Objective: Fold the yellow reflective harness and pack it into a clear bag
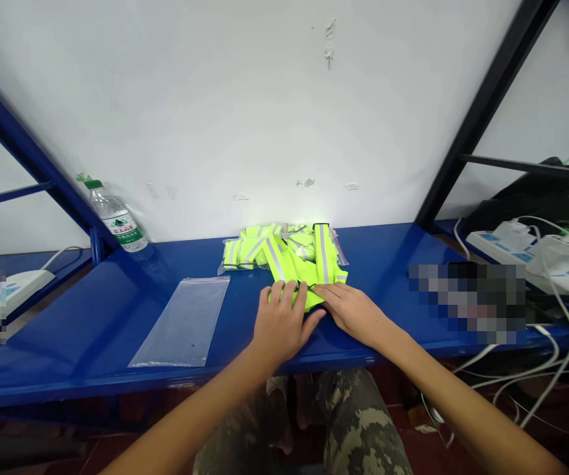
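Yellow-green reflective straps (292, 260) with silver stripes lie bunched near the wall on the blue table. My left hand (282, 320) rests on their near edge, fingers bent over the fabric and thumb pointing right. From the right, my right hand (351, 310) touches the same edge, its fingers together and pointing left onto the fabric. Behind the straps lie clear plastic packs (237, 255) holding more yellow-green material. A flat transparent zip bag (183, 323) lies to the left of my left hand. What is beneath my fingertips is hidden.
A water bottle (119, 218) with a green cap stands at the back left. On the right are a blurred object (472, 297), a white power strip (536, 260), cables and a black bag (532, 191). Another white strip (12, 293) sits far left.
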A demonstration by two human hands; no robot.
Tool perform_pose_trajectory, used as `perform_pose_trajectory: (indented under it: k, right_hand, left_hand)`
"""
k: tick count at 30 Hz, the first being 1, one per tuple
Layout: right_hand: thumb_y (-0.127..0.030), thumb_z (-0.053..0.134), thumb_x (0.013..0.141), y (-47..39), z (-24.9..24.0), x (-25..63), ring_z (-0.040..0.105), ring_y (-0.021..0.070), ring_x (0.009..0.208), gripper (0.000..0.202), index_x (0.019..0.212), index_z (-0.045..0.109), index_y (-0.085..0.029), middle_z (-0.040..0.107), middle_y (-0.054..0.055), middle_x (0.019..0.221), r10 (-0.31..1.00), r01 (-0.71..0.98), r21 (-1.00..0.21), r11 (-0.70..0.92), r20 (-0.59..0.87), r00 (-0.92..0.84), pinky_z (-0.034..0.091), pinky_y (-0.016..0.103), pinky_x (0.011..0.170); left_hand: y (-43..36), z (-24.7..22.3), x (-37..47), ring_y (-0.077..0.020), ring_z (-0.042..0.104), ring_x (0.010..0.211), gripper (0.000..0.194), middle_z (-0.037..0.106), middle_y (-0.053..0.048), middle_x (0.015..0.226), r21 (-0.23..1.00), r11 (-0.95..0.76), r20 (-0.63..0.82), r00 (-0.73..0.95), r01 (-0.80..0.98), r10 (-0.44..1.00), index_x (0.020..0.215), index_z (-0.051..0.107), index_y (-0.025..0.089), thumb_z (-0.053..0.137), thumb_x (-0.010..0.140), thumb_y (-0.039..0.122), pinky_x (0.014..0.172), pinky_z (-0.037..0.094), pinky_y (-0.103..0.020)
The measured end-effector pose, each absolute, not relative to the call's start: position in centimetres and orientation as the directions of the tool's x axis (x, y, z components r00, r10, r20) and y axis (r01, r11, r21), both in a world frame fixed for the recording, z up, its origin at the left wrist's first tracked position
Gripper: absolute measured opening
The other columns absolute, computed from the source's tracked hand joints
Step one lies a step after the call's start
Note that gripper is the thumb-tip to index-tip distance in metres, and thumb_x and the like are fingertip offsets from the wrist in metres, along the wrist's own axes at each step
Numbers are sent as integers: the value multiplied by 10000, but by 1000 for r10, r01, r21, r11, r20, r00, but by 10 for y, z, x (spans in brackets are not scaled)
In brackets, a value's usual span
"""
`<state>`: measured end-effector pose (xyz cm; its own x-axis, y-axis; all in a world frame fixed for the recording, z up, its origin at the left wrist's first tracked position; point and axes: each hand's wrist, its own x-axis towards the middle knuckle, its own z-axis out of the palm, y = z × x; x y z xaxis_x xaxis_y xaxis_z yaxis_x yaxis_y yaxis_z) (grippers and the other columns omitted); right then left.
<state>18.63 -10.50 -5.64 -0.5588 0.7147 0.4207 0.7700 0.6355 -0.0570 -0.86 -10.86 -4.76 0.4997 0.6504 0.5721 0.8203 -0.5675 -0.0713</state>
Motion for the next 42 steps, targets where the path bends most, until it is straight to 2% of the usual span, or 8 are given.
perform_pose_trajectory:
  k: [3, 9, 16, 25, 30, 35, 38, 42]
  right_hand:
    - [-153, 413, 964, -100, -57, 187, 639, 249, 1028, 300, 1193, 606, -137, 689, 133, 1142, 718, 753, -147, 641, 461, -521, 538, 423, 898]
    - [-322, 435, 992, -88, -59, 188, 655, 218, 927, 266, 1063, 655, -190, 711, 97, 996, 734, 638, -398, 659, 526, -430, 514, 356, 834]
    - [-443, 496, 955, -83, -52, 177, 674, 196, 848, 302, 1031, 641, -190, 722, 54, 935, 847, 604, -610, 513, 474, -241, 476, 281, 751]
    - [-377, 311, 1012, -81, -59, 177, 599, 228, 885, 384, 913, 639, -203, 685, 81, 895, 843, 779, -507, 369, 535, -51, 438, 340, 816]
    - [-371, 320, 999, -82, -66, 182, 559, 269, 1091, 390, 1033, 661, -183, 647, 126, 1109, 853, 785, -560, 264, 515, 80, 415, 434, 972]
    - [-380, 389, 967, -81, -68, 183, 591, 255, 1083, 359, 1079, 643, -152, 648, 133, 1097, 870, 693, -655, 302, 487, 80, 443, 400, 984]
    - [-375, 418, 951, -80, -68, 183, 596, 256, 1111, 358, 1121, 631, -143, 646, 138, 1142, 861, 669, -667, 328, 503, 79, 445, 396, 996]
    - [-351, 416, 944, -76, -67, 178, 596, 255, 1145, 362, 1177, 610, -152, 649, 134, 1195, 852, 620, -680, 390, 522, 37, 453, 395, 997]
  left_hand:
    - [-109, -50, -9, -306, 557, 1039, 645, 623, -175, 1148, -65, -583, 520, 526, 810, 672, 1326, 510, 84, 398, 936, 585, 839, 458, -427]
    - [-83, -50, -11, -240, 581, 947, 423, 643, -121, 981, -2, -611, 498, 531, 792, 686, 1056, 609, 131, 329, 1002, 443, 845, 473, -373]
    - [-66, -45, -17, -173, 622, 881, 450, 674, -53, 906, 321, -646, 466, 478, 693, 745, 963, 615, 180, 253, 1025, 440, 795, 439, -282]
    - [-46, -40, -9, -109, 360, 515, 588, 359, 32, 521, 612, -469, 306, 356, 637, 883, 560, 368, 184, 260, 971, 591, 539, 221, -275]
    - [-49, -43, -5, -180, 566, 702, 479, 585, -23, 691, 551, -384, 259, 285, 741, 923, 750, 567, 192, 301, 985, 514, 656, 363, -269]
    - [-57, -48, -4, -325, 513, 1168, 383, 557, -176, 1220, 425, -253, 514, -1, 869, 858, 1157, 582, 164, 459, 936, 453, 942, 417, -434]
    - [-53, -55, -5, -329, 474, 1240, 525, 498, -231, 1294, 589, -252, 503, -105, 768, 858, 1285, 478, 81, 529, 902, 436, 1011, 401, -456]
    - [-47, -57, -9, -232, 636, 978, 416, 650, -152, 1109, 794, -269, 327, -9, 545, 945, 1206, 528, 115, 493, 922, 417, 874, 476, -340]
